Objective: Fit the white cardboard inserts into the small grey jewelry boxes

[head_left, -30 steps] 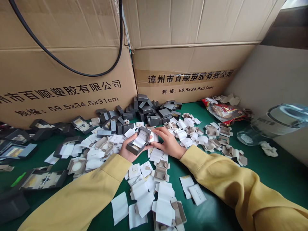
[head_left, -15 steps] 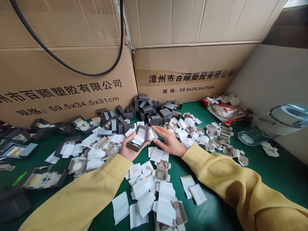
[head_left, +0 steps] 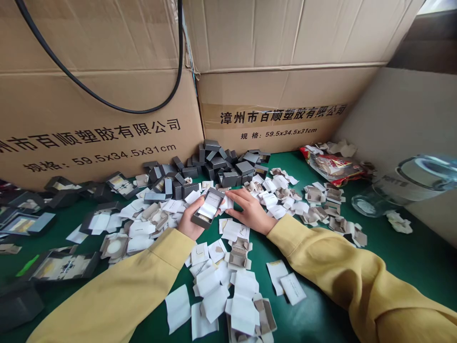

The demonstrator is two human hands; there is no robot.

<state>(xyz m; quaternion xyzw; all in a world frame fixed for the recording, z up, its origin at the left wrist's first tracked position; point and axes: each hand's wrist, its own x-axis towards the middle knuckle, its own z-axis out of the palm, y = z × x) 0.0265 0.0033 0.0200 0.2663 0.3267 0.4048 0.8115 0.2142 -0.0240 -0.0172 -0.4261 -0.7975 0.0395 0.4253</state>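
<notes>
My left hand (head_left: 192, 221) is closed around a small dark grey jewellery box (head_left: 209, 208), tilted and open toward me. White lining and printed lettering show inside it. Just right of the box is my right hand (head_left: 252, 209), its fingers stretched toward the box and spread apart. A white piece (head_left: 227, 204) shows between the right fingertips and the box; I cannot tell if the fingers touch it. Below the hands, white cards and folded paper inserts (head_left: 214, 281) lie on the green table (head_left: 314, 309).
Dark grey boxes (head_left: 228, 166) are heaped against two big cardboard cartons (head_left: 285, 90). More opened boxes (head_left: 67, 264) lie at left. To the right are scattered card inserts (head_left: 317, 205), a red snack bag (head_left: 332, 164) and a clear bottle (head_left: 403, 183). A black cable (head_left: 143, 111) hangs in front.
The grey box in my left hand has moved slightly right and turned a little, covering more of the white piece. My right hand has barely moved.
</notes>
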